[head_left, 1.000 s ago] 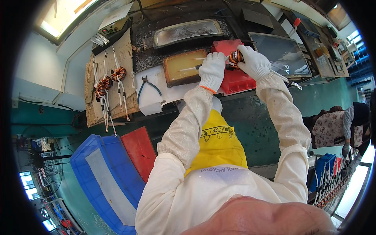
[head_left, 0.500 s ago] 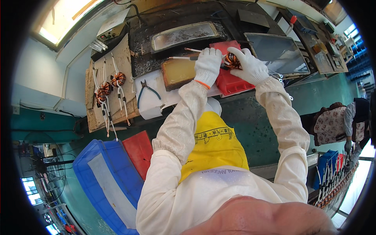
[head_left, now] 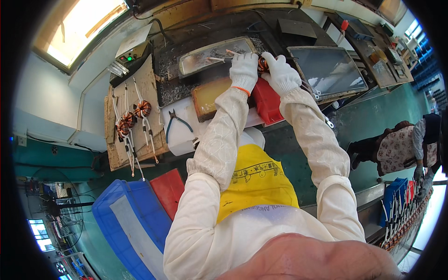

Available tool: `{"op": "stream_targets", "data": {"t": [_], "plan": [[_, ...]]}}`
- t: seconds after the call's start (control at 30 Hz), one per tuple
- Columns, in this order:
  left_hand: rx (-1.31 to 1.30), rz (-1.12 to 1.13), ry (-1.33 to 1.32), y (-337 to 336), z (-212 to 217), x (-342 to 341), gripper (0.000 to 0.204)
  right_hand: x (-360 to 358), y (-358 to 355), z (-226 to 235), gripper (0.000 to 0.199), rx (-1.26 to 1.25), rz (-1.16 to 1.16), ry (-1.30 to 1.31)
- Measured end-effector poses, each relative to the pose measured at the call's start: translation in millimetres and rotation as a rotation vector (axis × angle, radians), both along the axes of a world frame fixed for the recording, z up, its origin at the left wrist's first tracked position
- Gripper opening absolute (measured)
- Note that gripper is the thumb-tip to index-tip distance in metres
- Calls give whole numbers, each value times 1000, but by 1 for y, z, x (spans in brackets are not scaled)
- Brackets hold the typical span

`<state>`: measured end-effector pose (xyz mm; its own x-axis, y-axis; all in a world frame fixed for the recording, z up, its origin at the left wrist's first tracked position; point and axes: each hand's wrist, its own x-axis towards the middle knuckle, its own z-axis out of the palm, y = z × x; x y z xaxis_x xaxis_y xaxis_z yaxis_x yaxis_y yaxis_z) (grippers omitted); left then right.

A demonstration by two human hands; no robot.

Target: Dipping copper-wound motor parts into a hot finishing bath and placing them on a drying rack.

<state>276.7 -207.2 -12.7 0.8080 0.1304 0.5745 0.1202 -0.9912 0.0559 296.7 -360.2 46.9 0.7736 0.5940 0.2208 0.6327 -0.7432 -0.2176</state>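
Note:
A copper-wound toroidal coil [head_left: 263, 65] with white-sleeved leads is held between my two gloved hands. My left hand [head_left: 244, 73] is closed round its left side and leads. On the coil's right side, the fingers of my right hand [head_left: 283, 74] grip the windings. Bare lead ends [head_left: 215, 59] stick out left of my left hand, over the shiny surface of a rectangular metal-filled pan [head_left: 189, 65]. More leads trail from the right side of my right hand. Below my hands are a red plastic bin [head_left: 268, 103] and a yellowish block [head_left: 205, 99] in a brown tray.
Several similar coils [head_left: 126, 123] lie on a wooden board at left, near side cutters [head_left: 175, 122]. A glass-topped dark panel [head_left: 326, 70] stands right of my hands. A blue crate [head_left: 135, 219] is low at left. Another person [head_left: 396, 149] works at far right.
Both hands have moved up and slightly left with the coil, away from the red bin. The lead ends now reach over the pan.

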Motion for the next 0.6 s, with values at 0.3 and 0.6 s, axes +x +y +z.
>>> {"op": "stream_targets", "data": {"t": [0.3, 0.6], "plan": [[-34, 19, -23, 3, -6, 11, 18, 1, 7, 0, 58, 6, -24, 1], [-112, 44, 96, 3, 2, 8, 24, -2, 8, 2, 54, 6, -39, -6]]}}
